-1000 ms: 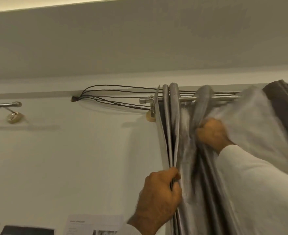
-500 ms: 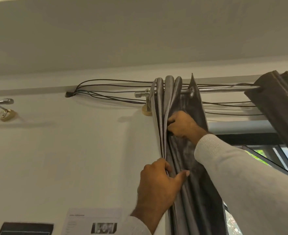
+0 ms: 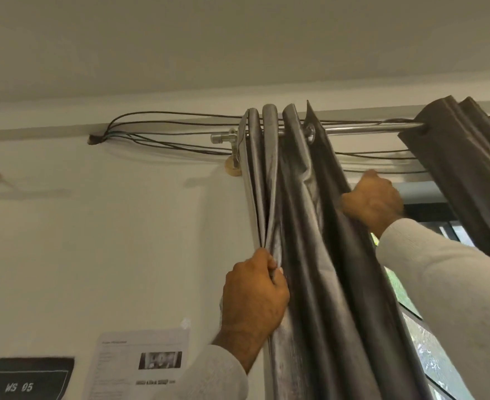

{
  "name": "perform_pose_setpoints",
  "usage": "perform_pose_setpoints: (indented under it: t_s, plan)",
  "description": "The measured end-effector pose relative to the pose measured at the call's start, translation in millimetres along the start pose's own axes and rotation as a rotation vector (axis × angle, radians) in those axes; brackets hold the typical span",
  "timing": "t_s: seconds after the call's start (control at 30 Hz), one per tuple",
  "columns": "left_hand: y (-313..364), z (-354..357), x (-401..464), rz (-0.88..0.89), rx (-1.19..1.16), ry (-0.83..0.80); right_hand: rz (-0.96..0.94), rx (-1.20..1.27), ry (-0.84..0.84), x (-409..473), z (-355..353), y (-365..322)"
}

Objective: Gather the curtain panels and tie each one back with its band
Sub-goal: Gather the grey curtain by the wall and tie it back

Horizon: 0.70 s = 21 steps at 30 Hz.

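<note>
Grey curtain (image 3: 304, 226) hangs bunched at the left end of the rod (image 3: 362, 129). Left hand (image 3: 253, 295) pinches its leading folds; right hand (image 3: 372, 202) grips its far edge. Behind: white wall (image 3: 122, 241), cables (image 3: 165, 131), window (image 3: 428, 350), posted paper (image 3: 139, 362).

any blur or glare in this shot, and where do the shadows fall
Head view: mostly sharp, slight softness on the left hand; sheen on the curtain panel folds; rod bracket casts a soft shadow leftward on the wall; wide-angle bends the edges.

An office or lab: a "WS 05" sign (image 3: 25, 378) and printed notice (image 3: 142, 362) taped to the wall (image 3: 108, 241).
</note>
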<state>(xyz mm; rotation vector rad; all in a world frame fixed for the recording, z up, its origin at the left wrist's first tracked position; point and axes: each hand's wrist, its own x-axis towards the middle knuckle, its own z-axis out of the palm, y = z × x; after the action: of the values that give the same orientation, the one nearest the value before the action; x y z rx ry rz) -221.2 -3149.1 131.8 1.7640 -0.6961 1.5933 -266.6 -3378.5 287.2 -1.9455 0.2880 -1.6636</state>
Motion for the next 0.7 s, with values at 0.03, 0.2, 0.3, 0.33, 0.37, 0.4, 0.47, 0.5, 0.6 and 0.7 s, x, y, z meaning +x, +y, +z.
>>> perform_pose_setpoints:
  t_s: [0.03, 0.2, 0.3, 0.33, 0.37, 0.4, 0.47, 0.5, 0.6, 0.7]
  plan:
    - [-4.1, 2.3, 0.2, 0.01, -0.004, 0.006, 0.009, 0.027, -0.055, -0.1, -1.4, 5.3]
    - [-13.7, 12.4, -2.4, 0.012, -0.155, 0.007, -0.387, -0.009, -0.191, -30.9, 20.7, -20.5]
    - [-10.1, 9.6, -3.7, -0.062, -0.235, 0.04, -0.54, -0.038, -0.231, -34.9, 27.2, -46.5]
    - [-9.8, 7.3, -3.1, -0.102, -0.267, 0.042, -0.563, -0.042, -0.238, -34.6, 24.1, -50.5]
    - [-11.0, 5.5, -2.0, -0.139, -0.285, 0.042, -0.58, -0.049, -0.241, -33.5, 22.1, -53.0]
    - [-11.5, 3.5, -0.9, -0.161, -0.285, 0.042, -0.574, -0.07, -0.248, -33.5, 20.9, -54.3]
    - [-13.3, 1.7, 1.0, -0.161, -0.264, 0.032, -0.598, -0.101, -0.251, -39.9, 21.4, -59.8]
    - [-11.8, 2.3, 0.8, -0.148, -0.255, 0.016, -0.628, -0.11, -0.257, -44.2, 21.8, -63.8]
    - [2.9, 4.6, -6.4, -0.114, -0.251, -0.052, -0.657, -0.122, -0.285, -54.6, 21.7, -72.8]
    - [14.3, 7.0, -12.4, -0.159, -0.241, -0.077, -0.632, -0.096, -0.322, -60.5, 17.8, -70.4]
